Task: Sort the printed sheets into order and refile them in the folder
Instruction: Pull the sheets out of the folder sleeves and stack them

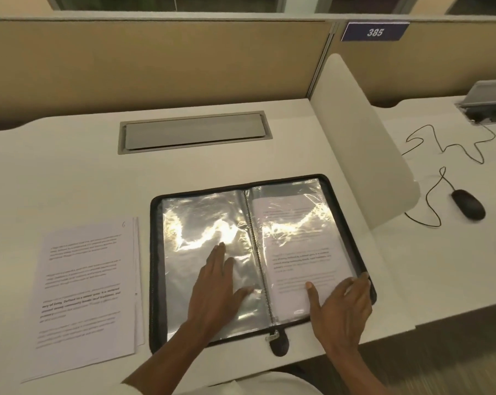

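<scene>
Pressing flat with fingers spread on the empty left sleeve of an open folder (155, 269) on the bench (70, 172), the left hand (215, 286) steadies it while the right hand (342, 306) rests open on the filed sheet (295, 252), a stack of printed sheets (87, 283) just left.

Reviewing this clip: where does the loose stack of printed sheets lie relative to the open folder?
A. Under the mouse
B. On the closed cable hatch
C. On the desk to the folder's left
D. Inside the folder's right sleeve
C: the loose stack of printed sheets lies flat on the desk, to the left of the open folder.
</scene>
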The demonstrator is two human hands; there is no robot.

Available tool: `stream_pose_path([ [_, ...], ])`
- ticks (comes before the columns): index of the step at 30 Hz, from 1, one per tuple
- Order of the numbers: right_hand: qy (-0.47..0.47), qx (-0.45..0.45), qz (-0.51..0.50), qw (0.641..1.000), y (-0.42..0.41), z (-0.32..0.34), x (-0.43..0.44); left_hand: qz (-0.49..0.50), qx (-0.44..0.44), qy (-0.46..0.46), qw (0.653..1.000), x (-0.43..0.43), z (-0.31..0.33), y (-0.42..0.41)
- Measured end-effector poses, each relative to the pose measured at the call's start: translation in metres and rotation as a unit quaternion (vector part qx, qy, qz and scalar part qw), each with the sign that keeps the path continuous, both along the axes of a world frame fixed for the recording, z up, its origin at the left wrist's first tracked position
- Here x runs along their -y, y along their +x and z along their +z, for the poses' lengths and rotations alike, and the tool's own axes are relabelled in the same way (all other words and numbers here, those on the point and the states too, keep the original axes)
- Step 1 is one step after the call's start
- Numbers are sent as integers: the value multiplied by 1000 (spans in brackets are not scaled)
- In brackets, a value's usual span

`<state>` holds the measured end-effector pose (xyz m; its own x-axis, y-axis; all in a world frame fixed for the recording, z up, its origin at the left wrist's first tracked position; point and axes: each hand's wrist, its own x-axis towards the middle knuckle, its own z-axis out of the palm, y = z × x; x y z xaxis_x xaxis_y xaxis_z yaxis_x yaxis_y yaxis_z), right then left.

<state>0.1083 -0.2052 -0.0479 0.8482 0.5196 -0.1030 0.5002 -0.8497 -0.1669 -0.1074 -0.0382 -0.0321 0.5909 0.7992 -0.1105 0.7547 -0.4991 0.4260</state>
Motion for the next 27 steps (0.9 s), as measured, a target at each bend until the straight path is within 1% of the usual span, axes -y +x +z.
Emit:
stream_pose_path([
  [3,-8,7,51,999,10,-2,1,11,-8,-9,1000,3,-8,-1],
  [6,16,13,119,993,13,3,-2,15,7,-12,1000,6,-2,2],
  [9,110,-2,169,979,13,7,-5,52,33,-46,997,3,8,12],
  [11,191,-49,189,962,11,11,-7,113,74,-81,988,-3,17,20],
  [13,265,-115,226,930,8,20,-9,185,143,-108,966,-6,30,29],
  [15,320,-142,279,894,4,31,-13,251,194,-159,935,-6,49,38],
  [17,341,-154,345,861,-1,39,-15,292,205,-211,910,-4,72,47],
  [19,330,-154,420,831,-8,45,-17,314,212,-259,888,-5,93,54],
  [21,314,-111,499,800,-15,50,-18,340,231,-302,860,-7,106,53],
  [22,312,-82,534,781,-19,52,-20,354,232,-309,852,-9,109,50],
  [25,316,-12,606,730,-30,64,-27,391,220,-299,842,-16,113,32],
  [27,323,-2,631,706,-33,69,-31,413,219,-296,833,-22,115,18],
])
